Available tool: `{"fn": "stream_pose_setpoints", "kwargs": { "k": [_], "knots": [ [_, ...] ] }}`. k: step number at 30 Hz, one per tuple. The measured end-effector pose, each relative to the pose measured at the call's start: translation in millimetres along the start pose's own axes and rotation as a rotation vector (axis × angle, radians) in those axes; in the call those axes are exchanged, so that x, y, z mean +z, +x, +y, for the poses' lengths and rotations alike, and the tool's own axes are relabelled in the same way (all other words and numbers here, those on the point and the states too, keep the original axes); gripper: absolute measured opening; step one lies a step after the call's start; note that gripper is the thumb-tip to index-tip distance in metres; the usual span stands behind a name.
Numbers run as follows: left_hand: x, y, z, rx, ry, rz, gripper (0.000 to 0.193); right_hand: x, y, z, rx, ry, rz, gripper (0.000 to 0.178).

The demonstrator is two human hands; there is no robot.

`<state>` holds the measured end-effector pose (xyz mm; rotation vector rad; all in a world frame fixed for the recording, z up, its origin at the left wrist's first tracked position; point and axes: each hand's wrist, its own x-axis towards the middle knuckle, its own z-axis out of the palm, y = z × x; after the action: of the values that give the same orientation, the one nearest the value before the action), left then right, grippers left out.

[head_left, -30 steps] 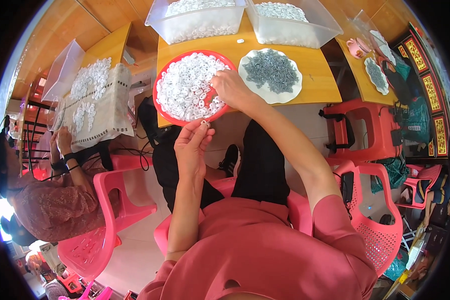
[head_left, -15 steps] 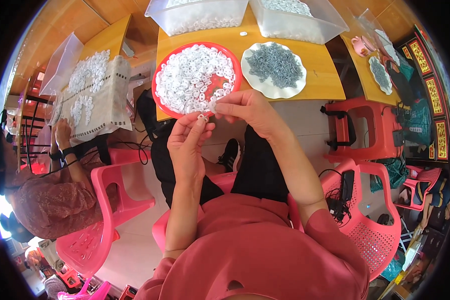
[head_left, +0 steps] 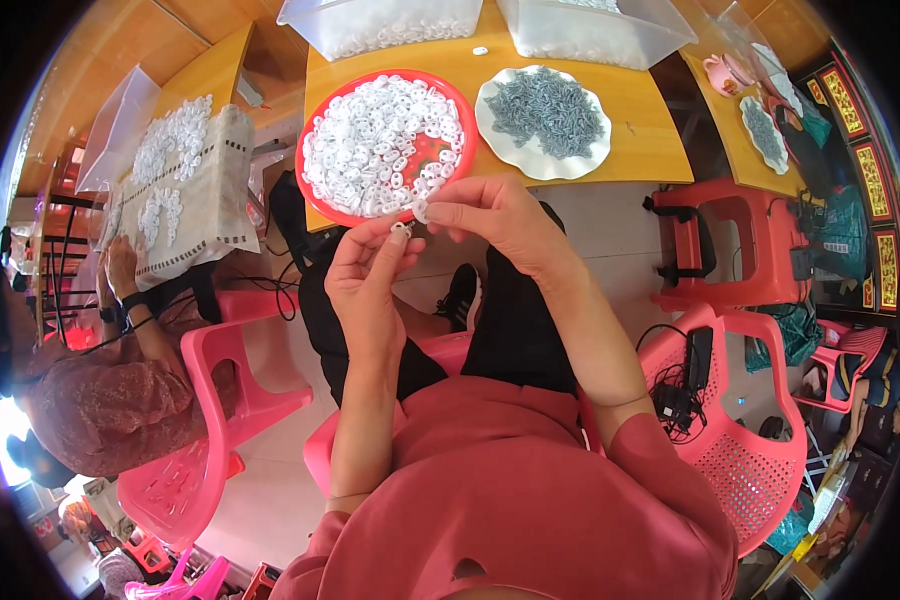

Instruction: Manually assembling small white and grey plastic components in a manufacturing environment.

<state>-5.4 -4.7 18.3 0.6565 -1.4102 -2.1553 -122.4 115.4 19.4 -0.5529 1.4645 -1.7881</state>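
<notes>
My left hand [head_left: 368, 285] is closed in a pinch, thumb against fingers, on a small white plastic piece [head_left: 401, 228] with a hole in it. Just to its right, my right hand [head_left: 502, 228] pinches another small white piece [head_left: 420, 211] between thumb and forefinger. Both hands are held over my lap at the near rim of a red round tray [head_left: 470, 112]. Heaped in that tray are many white oval pieces [head_left: 370, 140] with holes, leaving part of its right side bare. A white scalloped plate [head_left: 600, 150] of small grey pieces [head_left: 545, 112] stands right of the tray.
Two clear plastic bins [head_left: 580, 42] of white pieces stand at the back of the yellow table [head_left: 650, 140]. At left, another person [head_left: 120, 400] works at a cloth-covered table [head_left: 215, 190]. A pink chair [head_left: 750, 470] with black cables and a red stool [head_left: 735, 240] are at right.
The view has shifted slightly, so the table and tray appear a little higher and further left. Both hands stay close together, each still pinching its small white piece.
</notes>
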Motion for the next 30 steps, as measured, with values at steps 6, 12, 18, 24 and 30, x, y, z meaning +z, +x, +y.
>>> {"fn": "stream_pose_setpoints", "kwargs": {
  "k": [6,12,18,24,30],
  "knots": [
    [0.9,-1.0,-1.5,0.033,0.015,-0.009,0.017,2.2,-2.3,-0.8,0.005,-0.064,0.011,0.020],
    [2.8,-1.9,-1.2,0.081,0.052,-0.017,0.016,5.2,-3.2,-1.8,-0.020,-0.109,0.007,0.019],
    [6.5,-5.0,-1.0,0.123,0.081,-0.027,0.016,9.1,-7.0,-3.9,-0.081,-0.201,-0.008,0.018],
    [-10.7,0.3,-3.7,0.055,0.010,-0.177,0.021,4.8,-13.9,-15.5,-0.077,-0.124,-0.094,0.018],
    [-11.6,1.7,-6.7,0.039,0.016,-0.371,0.037,1.4,-16.2,-21.0,-0.098,-0.116,-0.199,0.019]
  ]
}}
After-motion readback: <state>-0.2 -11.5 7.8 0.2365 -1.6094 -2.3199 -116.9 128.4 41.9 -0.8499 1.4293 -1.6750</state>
